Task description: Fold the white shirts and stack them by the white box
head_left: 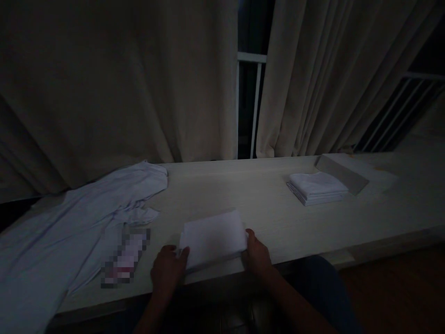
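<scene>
A folded white cloth (212,237) lies on the pale table (264,199) near its front edge. My left hand (167,272) grips the cloth's near left corner, thumb on top. My right hand (256,254) holds its near right edge. The cloth rests flat on the table between both hands. The scene is dim, so fine finger detail is hard to make out.
A loose light-blue garment (79,218) spreads over the table's left end. A blurred small object (125,258) lies beside it. A stack of folded white cloths (317,188) sits at the right, next to a grey box (342,172). Curtains (139,83) hang behind.
</scene>
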{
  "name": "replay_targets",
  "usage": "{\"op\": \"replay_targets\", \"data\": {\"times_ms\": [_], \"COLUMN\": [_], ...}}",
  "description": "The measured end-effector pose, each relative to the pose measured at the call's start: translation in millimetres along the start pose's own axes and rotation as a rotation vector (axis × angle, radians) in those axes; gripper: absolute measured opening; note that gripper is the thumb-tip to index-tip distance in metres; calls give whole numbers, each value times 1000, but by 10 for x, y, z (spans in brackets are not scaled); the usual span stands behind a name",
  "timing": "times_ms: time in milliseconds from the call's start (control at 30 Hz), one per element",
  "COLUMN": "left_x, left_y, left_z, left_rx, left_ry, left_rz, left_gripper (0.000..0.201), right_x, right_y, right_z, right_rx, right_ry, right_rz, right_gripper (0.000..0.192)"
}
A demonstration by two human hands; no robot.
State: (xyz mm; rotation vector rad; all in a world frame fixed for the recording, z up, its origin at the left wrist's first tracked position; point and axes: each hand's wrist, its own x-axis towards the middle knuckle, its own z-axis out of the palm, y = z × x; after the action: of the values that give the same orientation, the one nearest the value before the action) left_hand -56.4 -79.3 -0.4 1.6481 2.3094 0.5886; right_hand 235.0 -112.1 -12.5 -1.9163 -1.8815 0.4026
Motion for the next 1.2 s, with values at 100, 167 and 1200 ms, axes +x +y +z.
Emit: {"op": "replay_targets", "data": {"times_ms": [100,167,1200], "left_x": [30,89,16], "left_y": [209,383,542], "left_z": [-111,-114,765], "left_rx": [12,-16,275], "left_ry": [203,178,-46], "left_rz": [217,407,751], "left_gripper": [62,58,68], "right_x": [-95,-127,1006], "right_y": [154,219,876], "right_z": [-126,-228,-610], "right_rx": [163,209,366], "right_ry": [60,115,-71], "right_rz": [-80,-61,29], "right_gripper": [62,55,44]}}
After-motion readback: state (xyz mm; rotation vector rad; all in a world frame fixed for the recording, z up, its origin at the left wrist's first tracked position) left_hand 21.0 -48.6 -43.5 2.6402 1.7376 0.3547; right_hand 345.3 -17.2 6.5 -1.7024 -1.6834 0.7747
